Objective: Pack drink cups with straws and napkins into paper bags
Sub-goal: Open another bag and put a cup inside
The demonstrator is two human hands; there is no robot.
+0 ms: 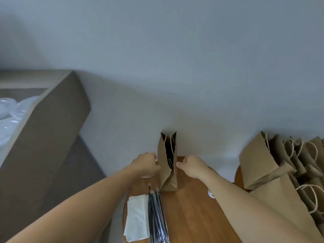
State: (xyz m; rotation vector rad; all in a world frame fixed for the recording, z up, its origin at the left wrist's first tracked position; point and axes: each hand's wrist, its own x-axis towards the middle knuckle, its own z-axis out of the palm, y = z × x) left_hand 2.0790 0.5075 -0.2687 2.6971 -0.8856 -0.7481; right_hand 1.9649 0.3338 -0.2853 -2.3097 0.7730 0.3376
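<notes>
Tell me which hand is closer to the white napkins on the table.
Left. The left hand holds the left edge of the bag, just beyond the napkins; the right hand holds its right edge, farther off.

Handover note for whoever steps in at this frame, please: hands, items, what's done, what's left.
The left hand and the right hand each grip a side of the open bag, upright on the table.
On the table, nearer than the bag, napkins and straws lie side by side; what look like clear cups sit in the cardboard box at left; spare bags are heaped at right.
Done: bag opened and stood up; its inside is too dark to check.
Left: cup, straw and napkin go in.
</notes>
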